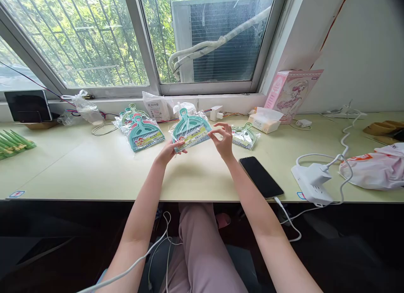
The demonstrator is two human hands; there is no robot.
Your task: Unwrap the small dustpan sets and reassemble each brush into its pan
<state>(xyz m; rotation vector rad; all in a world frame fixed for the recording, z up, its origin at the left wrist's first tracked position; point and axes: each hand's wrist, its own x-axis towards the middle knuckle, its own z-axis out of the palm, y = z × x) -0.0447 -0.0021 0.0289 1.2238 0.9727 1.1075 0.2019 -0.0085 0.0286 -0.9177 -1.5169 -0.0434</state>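
Note:
Between my hands, above the table, is a green dustpan and brush set [190, 128] in a clear plastic wrapper with a printed label. My left hand [171, 151] grips its lower left corner, thumb on the front. At the right edge, the fingertips of my right hand [222, 140] pinch the wrapper. More wrapped dustpan and brush sets [142, 131] lie stacked to the left. Another wrapped green set [244, 136] rests just behind my right hand.
A black phone [261, 177] on a white cable lies near the front edge, beside a power strip [311, 186]. Behind stand a tissue pack [265, 120] and a pink box [293, 95]. Far right is a plastic bag [375, 167]; green stalks [14, 144] lie far left.

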